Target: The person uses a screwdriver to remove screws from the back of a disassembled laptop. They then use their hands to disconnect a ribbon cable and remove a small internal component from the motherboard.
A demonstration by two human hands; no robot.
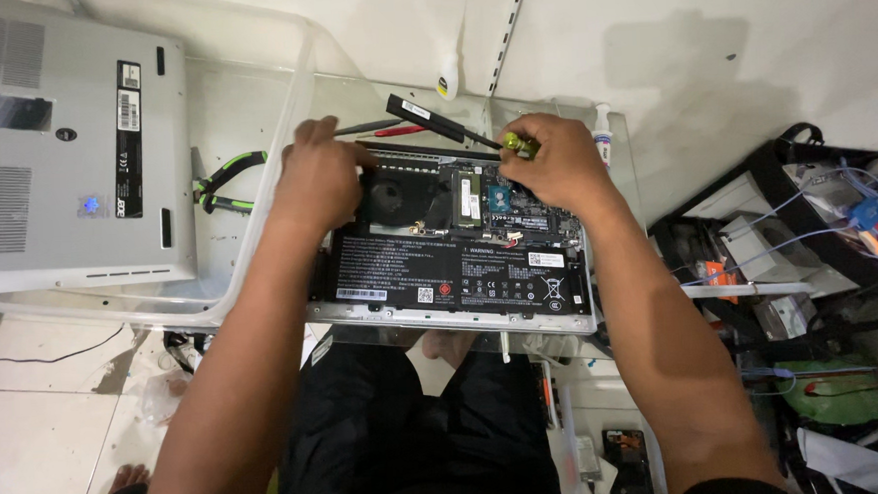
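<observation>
Green-handled screwdriver (520,144) sits pinched in the right hand (555,166) over the open laptop (450,266) (base cover off); left hand (317,178) presses flat beside the fan (391,197). Keeping the tip upright should avoid slipping.

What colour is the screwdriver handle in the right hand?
Translucent yellow-green screwdriver handle, gripped in the right hand; head view shows it.

The left hand (317,176) rests on the opened laptop (450,266) near its fan; the right hand (553,161) grips a green-handled screwdriver (520,144) at the laptop's far edge.
</observation>
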